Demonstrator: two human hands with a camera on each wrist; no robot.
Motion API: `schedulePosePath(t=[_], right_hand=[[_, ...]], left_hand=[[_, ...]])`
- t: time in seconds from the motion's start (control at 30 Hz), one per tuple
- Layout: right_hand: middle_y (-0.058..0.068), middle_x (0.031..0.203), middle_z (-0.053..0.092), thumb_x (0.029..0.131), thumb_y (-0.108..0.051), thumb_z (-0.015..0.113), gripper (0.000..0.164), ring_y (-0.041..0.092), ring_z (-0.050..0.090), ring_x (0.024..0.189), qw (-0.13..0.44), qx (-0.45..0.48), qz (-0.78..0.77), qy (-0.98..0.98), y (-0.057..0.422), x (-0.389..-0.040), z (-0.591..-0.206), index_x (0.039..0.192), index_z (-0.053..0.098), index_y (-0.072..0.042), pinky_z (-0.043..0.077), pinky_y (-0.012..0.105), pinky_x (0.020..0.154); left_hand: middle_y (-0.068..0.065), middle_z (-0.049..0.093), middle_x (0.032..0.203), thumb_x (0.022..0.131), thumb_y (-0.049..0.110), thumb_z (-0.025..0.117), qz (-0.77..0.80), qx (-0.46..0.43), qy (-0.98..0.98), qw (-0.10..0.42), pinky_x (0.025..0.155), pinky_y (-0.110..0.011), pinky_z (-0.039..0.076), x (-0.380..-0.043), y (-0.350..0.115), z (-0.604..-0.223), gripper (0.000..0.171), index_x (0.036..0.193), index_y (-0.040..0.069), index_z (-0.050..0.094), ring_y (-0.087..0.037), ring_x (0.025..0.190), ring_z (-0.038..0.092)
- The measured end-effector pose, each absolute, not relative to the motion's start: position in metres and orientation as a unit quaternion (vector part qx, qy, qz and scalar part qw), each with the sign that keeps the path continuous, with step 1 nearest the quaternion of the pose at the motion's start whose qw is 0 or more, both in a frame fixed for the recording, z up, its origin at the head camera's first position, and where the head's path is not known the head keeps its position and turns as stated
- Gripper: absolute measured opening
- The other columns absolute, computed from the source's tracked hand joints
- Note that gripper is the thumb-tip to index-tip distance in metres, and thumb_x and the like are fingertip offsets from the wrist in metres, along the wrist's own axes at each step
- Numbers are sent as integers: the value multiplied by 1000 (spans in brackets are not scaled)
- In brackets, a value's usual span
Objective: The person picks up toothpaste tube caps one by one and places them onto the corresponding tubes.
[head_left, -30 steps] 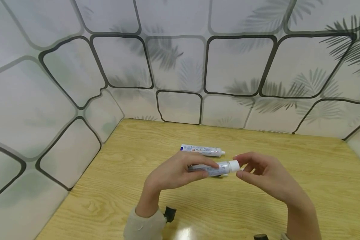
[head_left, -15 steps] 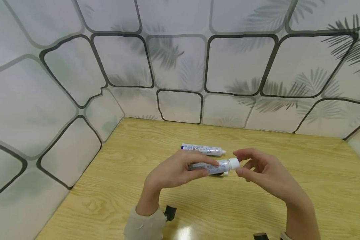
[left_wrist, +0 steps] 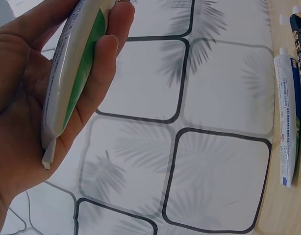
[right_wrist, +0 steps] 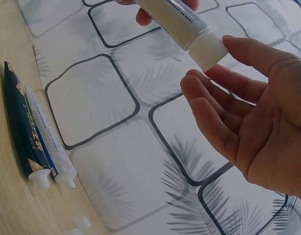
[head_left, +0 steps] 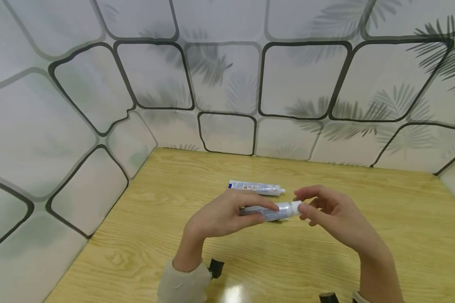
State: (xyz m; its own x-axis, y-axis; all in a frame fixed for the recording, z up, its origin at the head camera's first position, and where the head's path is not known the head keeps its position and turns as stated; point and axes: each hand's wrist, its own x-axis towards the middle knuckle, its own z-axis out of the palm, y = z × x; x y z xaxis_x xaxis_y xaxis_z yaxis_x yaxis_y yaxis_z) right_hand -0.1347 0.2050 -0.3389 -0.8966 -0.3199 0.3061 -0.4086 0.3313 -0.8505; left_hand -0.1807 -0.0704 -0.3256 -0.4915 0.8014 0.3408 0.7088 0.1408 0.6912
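Note:
My left hand (head_left: 220, 214) grips a white toothpaste tube (head_left: 273, 213) above the table, its capped end pointing right. A green patch shows on the tube in the left wrist view. My right hand (head_left: 341, 221) is at the wide white cap (right_wrist: 208, 50), thumb and forefinger pinching its end, the other fingers loosely curled below. Behind the held tube, another white toothpaste tube (head_left: 255, 188) lies on the table with a bare narrow nozzle. A black tube (right_wrist: 23, 122) lies beside it, mostly hidden under the held tube in the head view.
Small white caps (right_wrist: 82, 222) lie on the wood-grain table (head_left: 144, 235) near the nozzle ends of the lying tubes. A wall covering (head_left: 223, 80) with dark outlines and leaf prints rises behind the table and at its left.
My right thumb has moved in over the cap, and the right hand has shifted slightly left. The left hand holds the toothpaste tube in nearly the same place.

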Motion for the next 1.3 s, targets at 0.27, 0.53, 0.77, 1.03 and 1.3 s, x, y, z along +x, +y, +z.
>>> schedulePosePath(t=[0.27, 0.53, 0.77, 1.03, 1.3], right_hand=[[5, 83, 66, 100, -5, 57, 12, 17, 64, 71, 39, 216, 524, -823, 202, -137, -338, 107, 66, -5, 55, 31, 62], [2, 85, 68, 105, -9, 49, 20, 16, 66, 75, 26, 216, 512, -831, 205, -138, -338, 109, 68, -4, 55, 32, 62], [2, 93, 68, 94, -2, 66, 26, 16, 65, 76, -8, 253, 516, -819, 211, -136, -343, 120, 63, -2, 53, 30, 60], [5, 96, 67, 93, -3, 67, 30, 17, 64, 77, -4, 247, 511, -823, 212, -137, -344, 123, 62, -5, 52, 29, 61], [3, 99, 65, 92, -1, 68, 38, 19, 65, 77, 7, 248, 522, -816, 209, -136, -343, 128, 59, -8, 51, 28, 61]], left_hand=[[-3, 66, 122, 96, 7, 66, 420, 507, 750, 53, 76, -20, 49, -181, -70, -325, 27, 122, 11, 70, -7, 90, 55], [-4, 64, 127, 95, 7, 66, 420, 501, 755, 56, 76, -21, 50, -181, -71, -325, 28, 123, 11, 69, -9, 93, 56], [-2, 66, 121, 95, 7, 67, 418, 498, 757, 56, 74, -20, 48, -180, -71, -324, 28, 122, 11, 70, -8, 88, 54], [-2, 65, 122, 95, 7, 67, 420, 492, 760, 61, 73, -20, 47, -180, -71, -324, 29, 123, 11, 70, -8, 87, 54], [-3, 64, 127, 95, 7, 67, 422, 491, 760, 65, 78, -21, 49, -181, -71, -325, 29, 123, 11, 69, -9, 94, 56]])
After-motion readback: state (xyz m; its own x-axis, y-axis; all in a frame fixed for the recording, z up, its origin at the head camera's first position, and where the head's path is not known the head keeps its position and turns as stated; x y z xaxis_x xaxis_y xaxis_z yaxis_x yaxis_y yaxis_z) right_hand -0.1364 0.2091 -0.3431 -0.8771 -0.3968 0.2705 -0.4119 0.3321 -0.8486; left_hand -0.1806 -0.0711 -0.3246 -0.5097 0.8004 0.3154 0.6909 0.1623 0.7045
